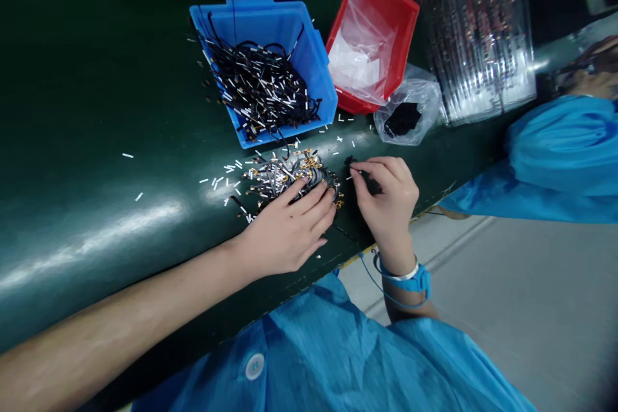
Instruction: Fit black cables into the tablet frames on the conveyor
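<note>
My left hand (290, 225) lies palm down on a heap of small dark flex cables (275, 177) with gold-coloured ends and white strips. Its fingers are stretched out and slightly apart over the heap's near right side, hiding part of it. To the right, my right hand (390, 199) pinches a small black piece (350, 160) between thumb and forefinger, just above the green tabletop. The piece's exact kind is too small to tell. A blue band with a cord (418, 281) circles my right wrist.
Behind the heap stands a blue bin (324, 77) of black cables with white strips. Beside it are a red bin (410, 19) with clear bags, a plastic bag (425, 119) of black pieces and stacked clear trays (483, 45). A co-worker's blue sleeve (564, 161) is at right.
</note>
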`<state>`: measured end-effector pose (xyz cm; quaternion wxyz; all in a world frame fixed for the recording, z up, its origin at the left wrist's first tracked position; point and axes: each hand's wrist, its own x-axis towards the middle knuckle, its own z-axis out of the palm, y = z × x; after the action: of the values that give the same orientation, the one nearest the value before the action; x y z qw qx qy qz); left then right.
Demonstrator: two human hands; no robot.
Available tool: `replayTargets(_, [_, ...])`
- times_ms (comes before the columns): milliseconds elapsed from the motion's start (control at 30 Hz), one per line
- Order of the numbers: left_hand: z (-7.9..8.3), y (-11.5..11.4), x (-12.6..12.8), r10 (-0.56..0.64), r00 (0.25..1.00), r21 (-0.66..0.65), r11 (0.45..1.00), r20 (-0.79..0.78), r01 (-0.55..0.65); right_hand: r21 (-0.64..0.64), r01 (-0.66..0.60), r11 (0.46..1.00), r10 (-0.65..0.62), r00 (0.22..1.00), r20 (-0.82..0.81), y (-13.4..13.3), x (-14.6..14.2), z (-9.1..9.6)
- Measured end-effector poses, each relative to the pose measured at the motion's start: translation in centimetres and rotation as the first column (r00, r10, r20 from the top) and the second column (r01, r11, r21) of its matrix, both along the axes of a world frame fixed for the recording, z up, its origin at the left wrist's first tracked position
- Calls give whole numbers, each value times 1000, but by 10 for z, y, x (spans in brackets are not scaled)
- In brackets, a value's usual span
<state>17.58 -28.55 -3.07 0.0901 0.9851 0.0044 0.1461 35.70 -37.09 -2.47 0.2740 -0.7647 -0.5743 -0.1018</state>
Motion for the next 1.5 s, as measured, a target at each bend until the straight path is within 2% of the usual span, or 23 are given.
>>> replayTargets(133, [0, 0, 0, -3, 1000, 3, 1000, -12, 3, -74, -76, 994, 76, 997, -6, 5, 7, 0])
replayTargets(233, [-1, 0, -1, -6, 1000, -1, 1000, -12, 6, -90, -89, 992, 86, 996, -39, 3, 8, 4])
replayTargets(400, [-2, 0, -1, 1, 1000, -20, 1000, -4, -2, -69, 67, 995, -72, 994, -83, -1, 3, 8])
replayTargets(600, [-3, 0, -1, -1, 1000, -13, 1000, -15, 1, -122, 217, 969, -215, 976, 26, 3, -8, 1])
replayTargets(700, [-3, -1, -1, 0, 1000, -6, 1000, -28, 0, -133, 239, 962, -236, 971, 34, 6, -9, -1])
replayTargets(800, [-3, 0, -1, 1, 1000, 0, 1000, -28, -1, -134, 176, 975, -180, 984, -17, 5, -5, -1])
replayTargets(967, [-2, 0, 0, -4, 1000, 8, 1000, -12, 4, -77, -37, 996, 22, 983, -181, -3, -5, 3])
replayTargets(1033, [-2, 0, 0, -7, 1000, 11, 1000, -5, 7, -60, -84, 995, 70, 976, -207, -7, -9, 4])
replayTargets(1500, [0, -1, 1, -9, 995, 46, 999, -103, 13, 11, -126, 992, 126, 991, -45, -7, -19, -6])
